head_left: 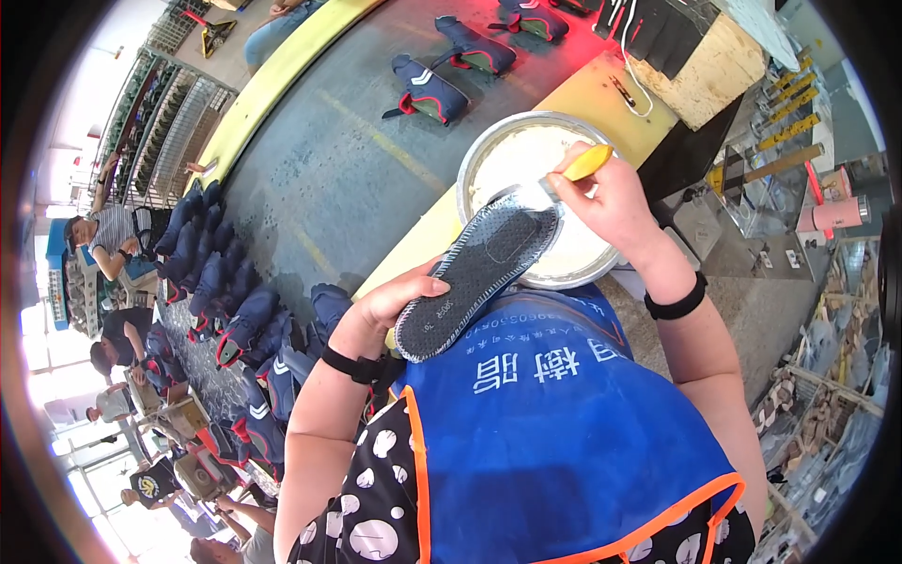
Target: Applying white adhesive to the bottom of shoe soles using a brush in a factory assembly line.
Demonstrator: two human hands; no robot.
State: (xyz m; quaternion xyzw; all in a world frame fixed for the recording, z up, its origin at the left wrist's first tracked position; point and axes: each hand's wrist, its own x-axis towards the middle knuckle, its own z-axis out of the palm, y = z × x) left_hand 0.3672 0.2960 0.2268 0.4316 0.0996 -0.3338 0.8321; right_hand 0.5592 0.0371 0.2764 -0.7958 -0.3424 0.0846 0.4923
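Note:
My left hand (406, 299) is closed around the heel end of a dark shoe upper (484, 254), its underside turned up and edged with white zigzag stitching. Its toe end lies over a round metal basin (467, 155) of white paste-like stuff (512, 155). Between the fingers of my right hand (606, 193) is a brush with a yellow handle (592, 162). The whitish brush end meets the toe part of the underside, where the surface looks wet. The shoe and my right hand hide part of the basin.
Several navy shoe uppers with red trim (427, 89) lie on the grey conveyor belt (348, 169), and more crowd its left side (249, 324). A wooden box (709, 80) with a white cable stands at upper right. Other people (108, 240) are at the far left.

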